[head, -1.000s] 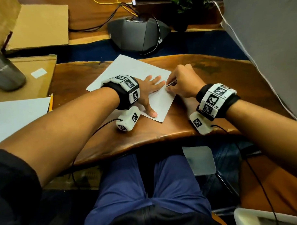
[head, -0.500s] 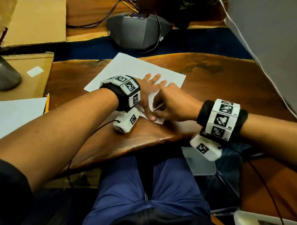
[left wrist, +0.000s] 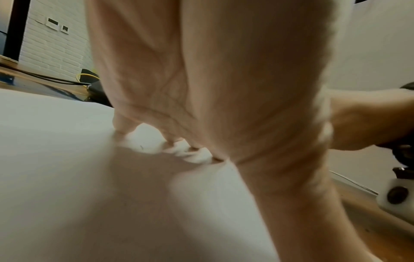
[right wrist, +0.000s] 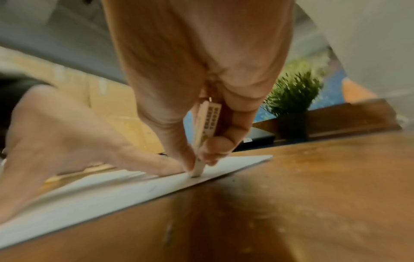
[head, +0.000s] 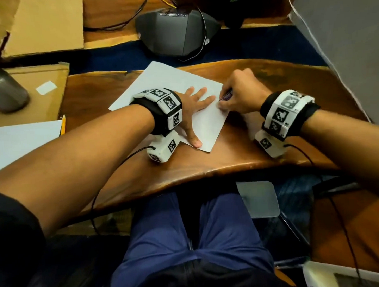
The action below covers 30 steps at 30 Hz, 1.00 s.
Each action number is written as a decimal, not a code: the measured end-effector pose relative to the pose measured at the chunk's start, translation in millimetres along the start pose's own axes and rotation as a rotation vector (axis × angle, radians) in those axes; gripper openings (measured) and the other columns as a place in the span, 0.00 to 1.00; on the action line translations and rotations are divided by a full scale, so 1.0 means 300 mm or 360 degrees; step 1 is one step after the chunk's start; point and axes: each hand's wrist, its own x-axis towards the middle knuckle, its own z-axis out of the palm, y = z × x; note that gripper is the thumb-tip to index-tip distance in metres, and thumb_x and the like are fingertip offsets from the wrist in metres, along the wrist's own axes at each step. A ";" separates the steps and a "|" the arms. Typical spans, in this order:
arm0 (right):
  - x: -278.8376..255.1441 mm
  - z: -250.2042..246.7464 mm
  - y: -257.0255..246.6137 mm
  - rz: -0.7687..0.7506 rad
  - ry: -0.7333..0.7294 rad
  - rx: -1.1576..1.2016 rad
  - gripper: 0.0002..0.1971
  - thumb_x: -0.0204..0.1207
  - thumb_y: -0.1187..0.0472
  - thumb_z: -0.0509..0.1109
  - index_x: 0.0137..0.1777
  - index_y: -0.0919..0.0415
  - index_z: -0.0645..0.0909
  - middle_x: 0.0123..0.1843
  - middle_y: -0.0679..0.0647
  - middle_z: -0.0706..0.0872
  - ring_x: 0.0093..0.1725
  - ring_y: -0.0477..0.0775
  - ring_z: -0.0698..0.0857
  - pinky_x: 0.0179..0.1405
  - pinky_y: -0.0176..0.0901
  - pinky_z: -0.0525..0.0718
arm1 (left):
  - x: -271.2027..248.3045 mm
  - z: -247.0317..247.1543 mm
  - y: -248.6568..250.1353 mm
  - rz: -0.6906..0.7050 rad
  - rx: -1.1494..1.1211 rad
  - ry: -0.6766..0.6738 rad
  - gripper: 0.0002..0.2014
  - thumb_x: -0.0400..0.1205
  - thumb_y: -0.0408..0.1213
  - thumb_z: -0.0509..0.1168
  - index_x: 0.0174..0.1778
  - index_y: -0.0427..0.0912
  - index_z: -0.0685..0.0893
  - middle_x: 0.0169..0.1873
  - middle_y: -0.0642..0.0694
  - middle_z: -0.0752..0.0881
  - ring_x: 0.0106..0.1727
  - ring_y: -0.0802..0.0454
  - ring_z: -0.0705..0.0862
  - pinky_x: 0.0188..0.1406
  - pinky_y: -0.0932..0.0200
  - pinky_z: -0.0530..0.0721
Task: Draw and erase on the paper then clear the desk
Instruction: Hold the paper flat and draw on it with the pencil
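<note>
Since half a second ago: right hand (head: 242, 94) shifted from the near corner of the paper (head: 167, 79), just beside the left thumb, out to the sheet's right edge, ahead of the left fingertips.

Step in hand: erasing, by judgement. Right thumb and fingers pinched round a small flat eraser (right wrist: 205, 134) in a printed sleeve, white end pressed on the paper just inside its edge. Right-wrist view blurred; printing unreadable.

Left hand (head: 193, 106): flat, fingers straight and spread, palm down on the sheet, thumb pointing back toward the near corner. Holding the sheet still, gripping nothing.

Paper: single white sheet, lying askew on the wooden desk (head: 270, 153), under the left hand, its right edge under the right fingertips. Flat, uncreased where visible. Marks too faint to make out.

Next move, as judged: short strokes kept close beside the bracing left fingers, pressure light, since rubbing so near an unsupported edge could buckle or tear the sheet. Clearing the desk not yet begun.

Also in reach, beyond the left forearm: a yellow pencil (head: 63, 126) beside a second white sheet (head: 23, 142).
</note>
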 end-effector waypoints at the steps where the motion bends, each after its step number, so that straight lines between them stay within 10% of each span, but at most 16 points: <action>1: -0.020 0.013 -0.021 -0.0045 -0.0009 0.0008 0.07 0.71 0.60 0.80 0.46 0.62 0.91 0.44 0.55 0.92 0.40 0.52 0.87 0.33 0.40 0.86 | -0.001 -0.002 -0.001 0.0003 -0.0008 -0.0007 0.78 0.45 0.77 0.72 0.83 0.61 0.29 0.83 0.50 0.27 0.85 0.38 0.32 0.79 0.25 0.48; 4: -0.140 0.065 -0.138 -0.0386 -0.0281 0.0075 0.05 0.69 0.60 0.78 0.41 0.61 0.91 0.39 0.53 0.92 0.37 0.50 0.88 0.36 0.40 0.87 | 0.009 0.004 -0.003 0.0032 -0.0049 -0.0030 0.79 0.40 0.77 0.69 0.83 0.61 0.30 0.82 0.51 0.25 0.84 0.37 0.30 0.78 0.24 0.45; 10: 0.005 -0.023 0.002 -0.0013 -0.0051 -0.0061 0.07 0.70 0.56 0.80 0.43 0.59 0.92 0.41 0.52 0.91 0.43 0.52 0.87 0.37 0.38 0.80 | -0.005 -0.001 0.005 -0.0003 0.0002 0.0003 0.74 0.54 0.72 0.77 0.82 0.60 0.28 0.83 0.51 0.27 0.85 0.40 0.31 0.80 0.28 0.47; 17: -0.100 0.021 -0.095 -0.0284 -0.0365 0.0027 0.04 0.68 0.58 0.80 0.39 0.58 0.91 0.34 0.46 0.87 0.34 0.41 0.82 0.30 0.22 0.73 | 0.008 -0.006 -0.004 0.0034 -0.0052 -0.0034 0.75 0.50 0.74 0.76 0.83 0.62 0.30 0.82 0.53 0.25 0.84 0.41 0.29 0.79 0.27 0.46; 21: -0.018 -0.002 -0.013 -0.0023 -0.0031 0.0025 0.06 0.68 0.58 0.80 0.41 0.59 0.92 0.39 0.52 0.92 0.42 0.52 0.89 0.36 0.35 0.83 | -0.001 0.002 0.004 0.0018 -0.0020 -0.0002 0.78 0.45 0.77 0.71 0.83 0.61 0.28 0.83 0.52 0.27 0.85 0.41 0.32 0.80 0.28 0.49; 26: -0.152 0.044 -0.123 -0.0335 -0.0373 0.0109 0.05 0.69 0.59 0.80 0.42 0.60 0.92 0.38 0.48 0.91 0.38 0.45 0.87 0.37 0.26 0.81 | 0.006 0.006 -0.010 0.0043 -0.0050 -0.0001 0.79 0.41 0.77 0.69 0.83 0.62 0.29 0.82 0.53 0.25 0.84 0.41 0.30 0.79 0.28 0.46; 30: -0.030 -0.002 -0.009 -0.0009 -0.0119 0.0074 0.06 0.69 0.56 0.81 0.42 0.59 0.92 0.39 0.51 0.91 0.44 0.51 0.87 0.37 0.38 0.84 | -0.007 0.006 -0.003 0.0018 -0.0051 0.0031 0.77 0.46 0.77 0.73 0.82 0.62 0.28 0.83 0.53 0.27 0.85 0.42 0.31 0.80 0.29 0.47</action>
